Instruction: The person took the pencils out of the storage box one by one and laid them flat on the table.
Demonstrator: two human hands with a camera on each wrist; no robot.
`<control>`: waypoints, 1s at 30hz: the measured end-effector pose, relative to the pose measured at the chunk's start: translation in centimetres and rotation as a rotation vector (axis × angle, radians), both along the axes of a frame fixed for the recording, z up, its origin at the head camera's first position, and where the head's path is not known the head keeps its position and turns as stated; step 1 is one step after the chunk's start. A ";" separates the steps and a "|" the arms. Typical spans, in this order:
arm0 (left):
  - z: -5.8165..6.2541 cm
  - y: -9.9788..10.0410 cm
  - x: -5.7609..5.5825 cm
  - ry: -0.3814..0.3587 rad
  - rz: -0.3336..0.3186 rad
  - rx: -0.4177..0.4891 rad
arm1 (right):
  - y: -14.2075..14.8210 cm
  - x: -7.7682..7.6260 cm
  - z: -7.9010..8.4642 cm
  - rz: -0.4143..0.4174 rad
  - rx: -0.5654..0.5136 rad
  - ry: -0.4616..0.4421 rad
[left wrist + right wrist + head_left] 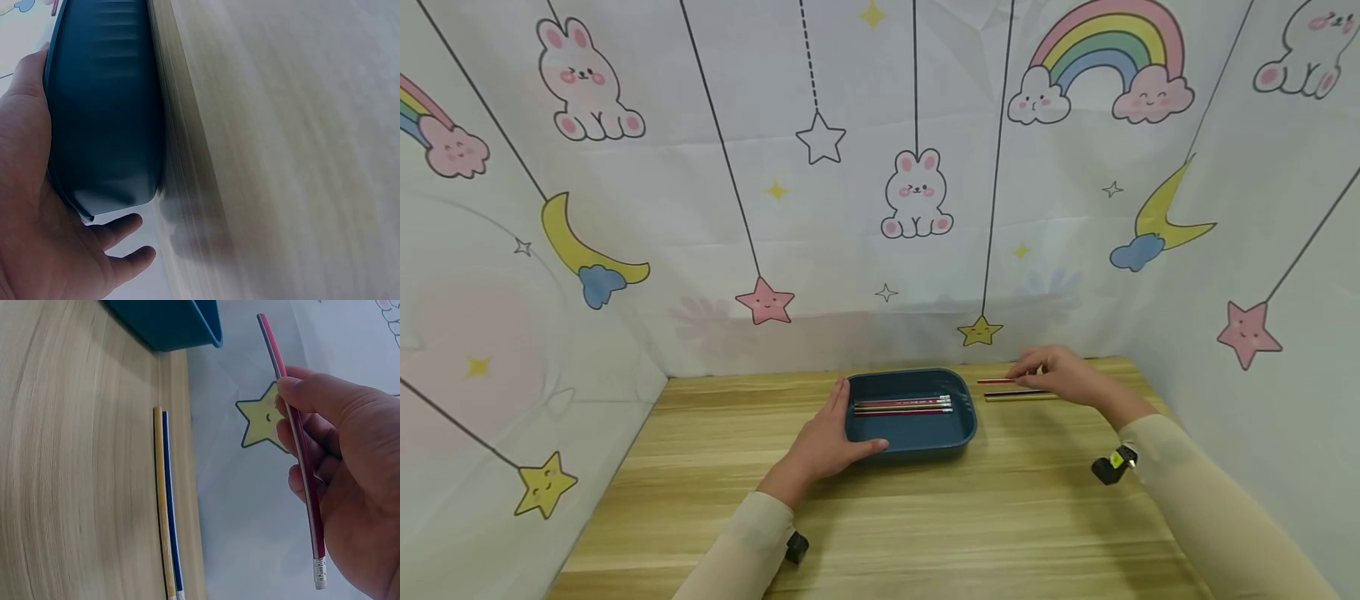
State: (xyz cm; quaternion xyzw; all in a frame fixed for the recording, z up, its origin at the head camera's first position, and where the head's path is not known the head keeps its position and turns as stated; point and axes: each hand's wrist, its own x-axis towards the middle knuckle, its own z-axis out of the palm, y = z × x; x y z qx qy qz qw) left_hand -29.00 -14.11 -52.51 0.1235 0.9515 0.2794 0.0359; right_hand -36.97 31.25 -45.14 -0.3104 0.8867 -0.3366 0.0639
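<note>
Head view: some pencils [902, 407] already lie in your blue tray [917, 435], your left grip [826, 442] spread wide at its corner. Your right grip [1063, 375] pinches a red pencil [301, 447]; a yellow pencil [162, 487] and blue pencil [170, 487] seem left, on the surface [962, 517].

This seemed a screened-off booth: white cartoon-printed sheeting [850, 250] enclosed a yellowish wood-grained worktop [700, 467] left, right and far.

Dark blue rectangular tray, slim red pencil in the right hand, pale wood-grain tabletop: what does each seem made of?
Tray: probably satin plastic; smooth walls, thin rim.
Pencil: likely painted wood, smooth finish; coloured coat and straight edges show, bare wood doesn't.
Tabletop: wood or printed laminate, low sheen; streaked grain shows, which leaves both open.
</note>
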 end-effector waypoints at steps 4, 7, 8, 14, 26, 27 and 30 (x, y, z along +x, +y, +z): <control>-0.1 0.0 0.0 0.005 0.000 -0.001 | 0.7 0.0 -0.3 -0.015 -0.002 0.011; -0.1 -0.1 0.0 0.007 -0.003 0.002 | 1.2 -0.1 -0.6 -0.026 0.008 0.010; -0.1 -0.1 0.0 0.007 -0.003 0.003 | 1.4 -0.1 -0.8 -0.032 0.010 0.009; -0.1 -0.1 0.0 -0.001 -0.001 -0.001 | 2.5 -0.6 -2.4 -0.077 -0.009 -0.014; 0.0 0.0 0.1 0.008 0.002 0.005 | 2.9 -1.2 -6.1 -0.099 -0.040 0.025; 0.0 0.0 0.1 0.008 0.002 0.005 | 2.9 -1.3 -6.4 -0.095 -0.038 0.038; 0.0 0.0 0.1 0.007 0.002 0.005 | 3.0 -1.4 -7.1 -0.097 -0.021 0.064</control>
